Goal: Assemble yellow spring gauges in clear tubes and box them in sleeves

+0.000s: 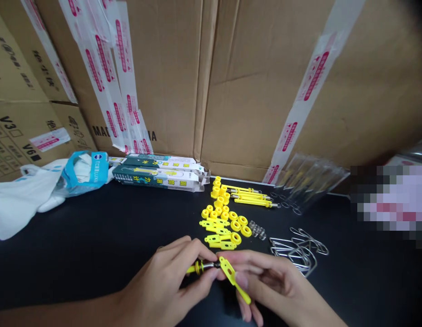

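Note:
My left hand (173,279) is closed on a yellow rod with a silver metal end (208,266), pinching it between thumb and fingers. Its metal tip meets, or nearly meets, the upper end of a flat yellow slotted plastic piece (227,269) with a narrow tail. That piece is gripped by my right hand (274,281), the thumb pressed on its lower part. Just beyond my fingers lie several similar yellow slotted pieces (221,245), yellow rings (245,231) and small yellow caps (213,215). Small coil springs (257,230) sit to their right.
Bent metal wire hooks (294,254) lie near my right hand. Behind the loose parts are yellow rods with metal ends (253,198). Printed boxes (156,176), a blue tissue pack (86,171) and a white bag (23,197) are at back left. Clear sleeves (306,177) lean against the cardboard (258,91).

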Motion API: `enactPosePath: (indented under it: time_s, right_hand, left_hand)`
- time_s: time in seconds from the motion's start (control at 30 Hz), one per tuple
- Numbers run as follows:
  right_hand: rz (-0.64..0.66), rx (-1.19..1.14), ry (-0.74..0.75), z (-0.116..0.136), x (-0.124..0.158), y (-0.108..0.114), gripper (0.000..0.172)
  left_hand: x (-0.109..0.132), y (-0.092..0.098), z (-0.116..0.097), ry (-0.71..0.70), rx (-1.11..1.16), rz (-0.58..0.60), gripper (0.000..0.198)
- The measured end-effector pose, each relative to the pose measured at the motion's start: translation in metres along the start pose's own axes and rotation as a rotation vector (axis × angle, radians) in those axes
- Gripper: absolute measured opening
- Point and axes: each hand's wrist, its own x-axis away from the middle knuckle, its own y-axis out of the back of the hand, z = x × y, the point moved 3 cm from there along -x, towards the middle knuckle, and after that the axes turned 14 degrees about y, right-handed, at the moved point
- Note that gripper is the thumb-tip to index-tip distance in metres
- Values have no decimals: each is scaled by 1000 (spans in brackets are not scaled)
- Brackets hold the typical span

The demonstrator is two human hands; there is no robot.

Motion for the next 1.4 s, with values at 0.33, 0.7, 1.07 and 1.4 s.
enactPosePath:
  time_s: [0.33, 0.7, 1.07, 1.4]
  right_hand:
    - [-155, 35, 36, -2, 3, 3, 36]
    - [-55, 25, 18, -4, 1, 3, 37]
    - [-88, -23, -5, -3, 0, 4, 36]
    - [-74, -81, 13, 1, 0, 3, 31]
  left_hand:
    - [-1, 2, -6, -132, -39, -25, 14]
    - [-2, 3, -9, -95, -17, 4, 13]
    - [-1, 4, -16, -314, -265, -20, 27]
    - [-1, 4, -19, -463, -471, -146, 28]
